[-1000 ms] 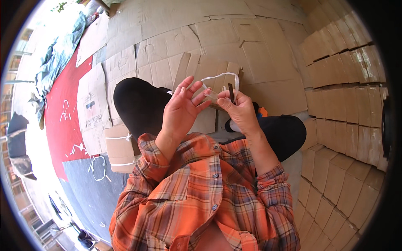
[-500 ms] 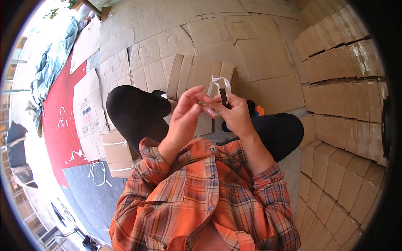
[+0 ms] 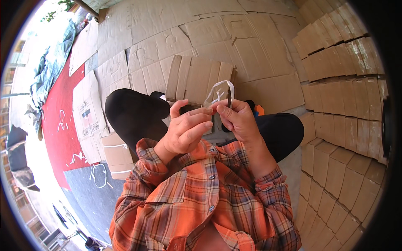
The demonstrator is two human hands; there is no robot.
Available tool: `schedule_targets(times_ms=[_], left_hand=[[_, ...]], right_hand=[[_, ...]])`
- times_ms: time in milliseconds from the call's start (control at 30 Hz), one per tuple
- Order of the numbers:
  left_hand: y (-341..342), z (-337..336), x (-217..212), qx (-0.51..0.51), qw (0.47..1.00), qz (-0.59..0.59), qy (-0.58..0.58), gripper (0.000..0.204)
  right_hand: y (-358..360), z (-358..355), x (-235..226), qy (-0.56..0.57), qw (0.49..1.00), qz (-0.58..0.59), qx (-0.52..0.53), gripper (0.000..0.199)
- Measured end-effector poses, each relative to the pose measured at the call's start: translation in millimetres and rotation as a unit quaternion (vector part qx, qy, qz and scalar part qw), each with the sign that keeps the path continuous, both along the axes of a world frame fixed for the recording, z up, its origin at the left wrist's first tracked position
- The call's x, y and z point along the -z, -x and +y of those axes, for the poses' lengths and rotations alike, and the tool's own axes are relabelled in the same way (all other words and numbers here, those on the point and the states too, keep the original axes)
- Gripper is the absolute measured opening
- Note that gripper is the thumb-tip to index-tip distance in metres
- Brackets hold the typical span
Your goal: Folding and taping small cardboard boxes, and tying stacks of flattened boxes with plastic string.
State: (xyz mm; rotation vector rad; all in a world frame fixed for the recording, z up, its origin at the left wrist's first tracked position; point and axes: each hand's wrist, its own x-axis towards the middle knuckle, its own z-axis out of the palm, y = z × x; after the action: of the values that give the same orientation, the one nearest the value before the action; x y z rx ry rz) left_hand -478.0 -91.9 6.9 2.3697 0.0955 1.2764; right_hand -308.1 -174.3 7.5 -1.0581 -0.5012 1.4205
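Above the person's lap, in the head view, two bare hands are meeting close together in front of the chest. The left hand (image 3: 187,130) is pinching the near end of a white plastic strap (image 3: 220,91) between thumb and curled fingers, its grip narrow and closed on the band. The right hand (image 3: 237,121) is doing the same from the other side, fingertips closed on the strap and on a thin dark piece (image 3: 229,97) standing upright beside the loop; what that piece is cannot be told. The strap is rising from the fingertips as one small loop, held in the air over a bundle of folded cardboard (image 3: 197,79) lying on the floor just beyond the knees.

Compared with a second ago, the hands are sitting lower and nearer the chest, the left fingers that were spread open are now curled shut, and the loop is looking smaller and tighter. The head has tipped too, so more of the cardboard bundle is showing.

Counting: two hands, one strap loop in them, one cardboard bundle in front, and one small taped box (image 3: 118,154) beside the left knee. Two loose white strap pieces (image 3: 99,175) are lying on the grey ground further left, with more white scraps on the red mat (image 3: 58,125). Stacked rows of flattened cartons (image 3: 347,83) are filling the right side, and flat cardboard sheets (image 3: 167,37) are covering the floor ahead.
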Motion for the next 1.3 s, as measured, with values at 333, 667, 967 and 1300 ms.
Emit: schedule_targets(times_ms=[333,667,967,1300], left_hand=[[-2,-2,6,0.024,0.999,0.019,0.041,0.036],[-5,-8,15,0.047,0.96,-0.016,0.276,0.039],[-7,1,17,0.035,0.966,0.056,0.25,0.045],[-15,7,47,-0.036,0.859,0.018,0.51,0.037]], right_hand=[[-1,-1,-4,-0.009,0.991,-0.122,-0.046,0.015],[10,4,9,-0.089,0.977,-0.195,0.01,0.022],[4,2,9,0.01,0.992,-0.125,-0.017,0.02],[-10,13,21,0.078,0.989,-0.096,-0.086,0.032]])
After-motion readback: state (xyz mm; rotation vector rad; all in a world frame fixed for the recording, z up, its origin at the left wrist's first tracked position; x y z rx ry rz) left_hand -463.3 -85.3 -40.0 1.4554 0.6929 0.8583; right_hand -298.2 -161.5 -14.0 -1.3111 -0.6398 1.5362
